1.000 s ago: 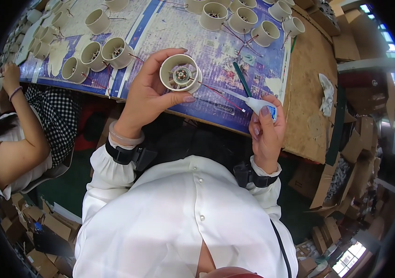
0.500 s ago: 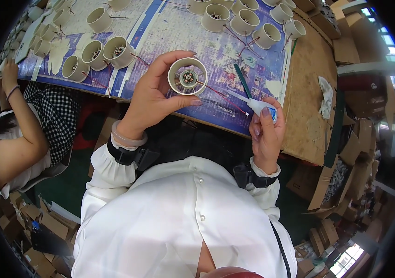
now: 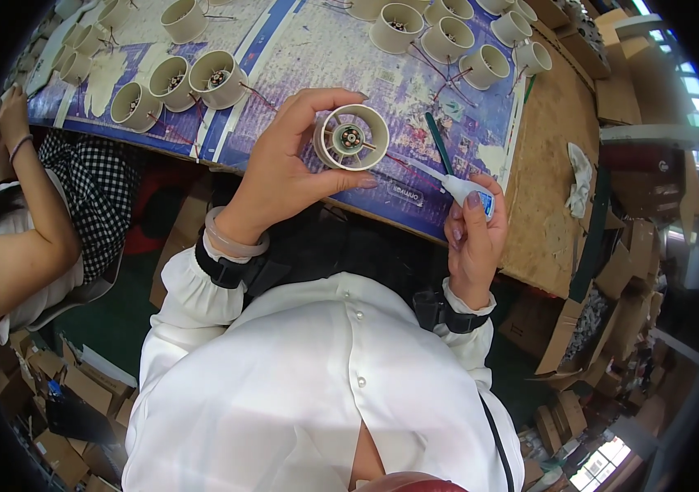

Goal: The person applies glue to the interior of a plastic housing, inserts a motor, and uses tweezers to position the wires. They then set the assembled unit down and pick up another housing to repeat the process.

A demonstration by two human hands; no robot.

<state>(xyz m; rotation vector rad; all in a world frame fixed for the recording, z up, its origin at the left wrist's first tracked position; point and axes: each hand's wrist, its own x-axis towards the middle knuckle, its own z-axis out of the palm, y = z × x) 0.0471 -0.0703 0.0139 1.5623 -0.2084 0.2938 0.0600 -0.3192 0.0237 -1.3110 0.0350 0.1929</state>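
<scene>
My left hand (image 3: 288,164) grips a cream-coloured round fan housing (image 3: 317,141) by its side, thumb below and fingers above. Its open end is tipped up at me, showing spokes and a small motor core with copper windings (image 3: 351,137) in the middle. Thin red and dark wires (image 3: 405,161) trail from the housing to the right. In my right hand (image 3: 476,234) is a small white glue bottle (image 3: 474,199) with a blue label. The bottle's fine nozzle points left toward the housing, apart from it. A dark green stick (image 3: 438,141) lies on the table just beyond the bottle.
More cream housings with wires stand on the table, some at left (image 3: 217,79) and several at the far right (image 3: 449,39). Bare board (image 3: 540,189) forms the table's right side, with a white cloth (image 3: 579,180) by its edge. A co-worker (image 3: 38,221) sits at left. Cardboard boxes (image 3: 561,334) stand at right.
The housing in my left hand has shifted a little right and tilted, so its inner side shows differently. My right hand still holds the glue bottle, its nozzle turned slightly more upward.
</scene>
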